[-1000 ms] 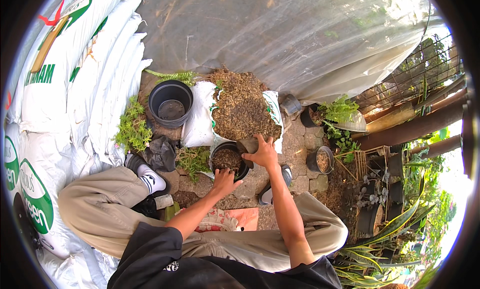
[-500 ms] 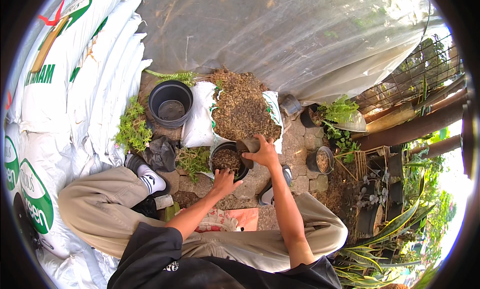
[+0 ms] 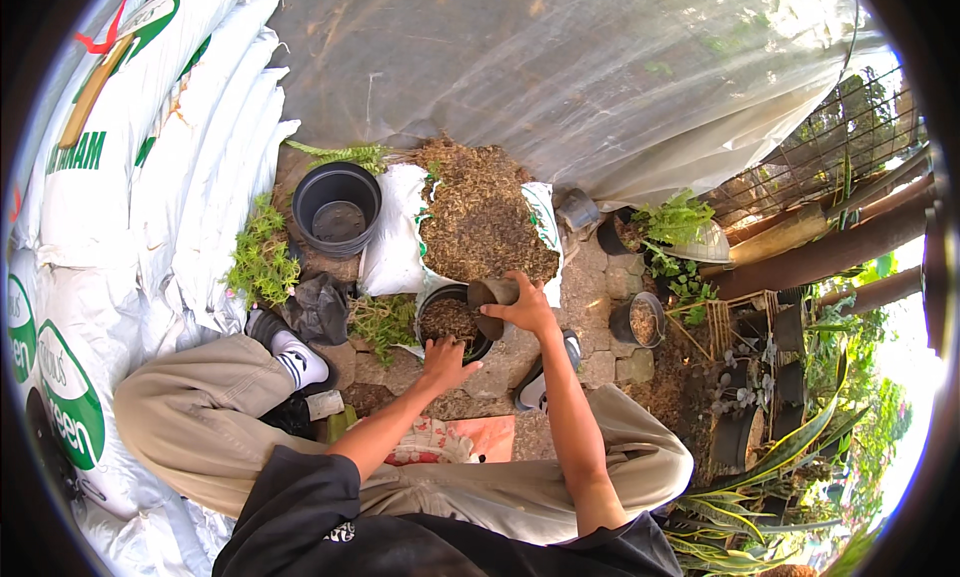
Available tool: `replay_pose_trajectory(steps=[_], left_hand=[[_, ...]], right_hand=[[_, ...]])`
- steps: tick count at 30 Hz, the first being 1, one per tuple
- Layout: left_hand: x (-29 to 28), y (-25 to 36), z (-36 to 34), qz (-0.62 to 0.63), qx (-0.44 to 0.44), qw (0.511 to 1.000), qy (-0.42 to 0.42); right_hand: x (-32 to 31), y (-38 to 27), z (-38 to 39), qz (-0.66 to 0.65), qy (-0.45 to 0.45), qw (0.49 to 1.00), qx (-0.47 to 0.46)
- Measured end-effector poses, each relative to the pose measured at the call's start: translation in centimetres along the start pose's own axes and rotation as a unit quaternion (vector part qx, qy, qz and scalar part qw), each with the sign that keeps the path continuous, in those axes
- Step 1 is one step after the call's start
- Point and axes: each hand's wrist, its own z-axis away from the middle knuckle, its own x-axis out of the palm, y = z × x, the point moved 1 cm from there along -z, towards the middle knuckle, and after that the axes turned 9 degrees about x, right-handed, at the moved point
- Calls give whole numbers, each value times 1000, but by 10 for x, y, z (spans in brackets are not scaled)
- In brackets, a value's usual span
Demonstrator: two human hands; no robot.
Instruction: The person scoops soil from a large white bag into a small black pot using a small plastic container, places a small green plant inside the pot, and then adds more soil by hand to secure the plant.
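A black plant pot [image 3: 424,311] stands on the ground before me, part-filled with brown, coarse potting mix [image 3: 449,321]. My left hand [image 3: 447,366] lies at its near rim, fingers reaching over the edge toward the mix and thumb apart. In my right hand [image 3: 527,307] is a small dark cup-like container [image 3: 497,299], tilted over the pot's right side; its inside is hidden. Just beyond lies an opened white sack [image 3: 398,227] with a heap of the same brown mix [image 3: 485,212] spread on it.
Empty black pots [image 3: 337,209] stand nested at the left, near a leafy plant [image 3: 262,252] and a crumpled black bag [image 3: 318,307]. Stacked white sacks [image 3: 150,207] line the left. A smaller pot [image 3: 638,320] and a fern [image 3: 675,220] are at the right. Plastic sheeting [image 3: 560,67] hangs behind.
The cup in my right hand has shifted very slightly left and tips a little differently over the pot. My left hand stays at the near rim.
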Motion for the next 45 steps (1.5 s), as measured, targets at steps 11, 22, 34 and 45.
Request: replay_pose_trajectory(steps=[11,22,34,45], left_hand=[[-30,-25,-16,143,-10,989,37],[-40,-41,-28,205,-23,969,136],[-56,-13,-10,-37,-29,997,-67],[-21,-16,-15,-138,-17,983,-122]], right_hand=[[-3,14,-10,-53,-35,998,28],[-1,15,-15,-66,-44,996,31],[-9,-1,-4,8,2,999,42],[-12,11,-2,-6,-17,997,68]])
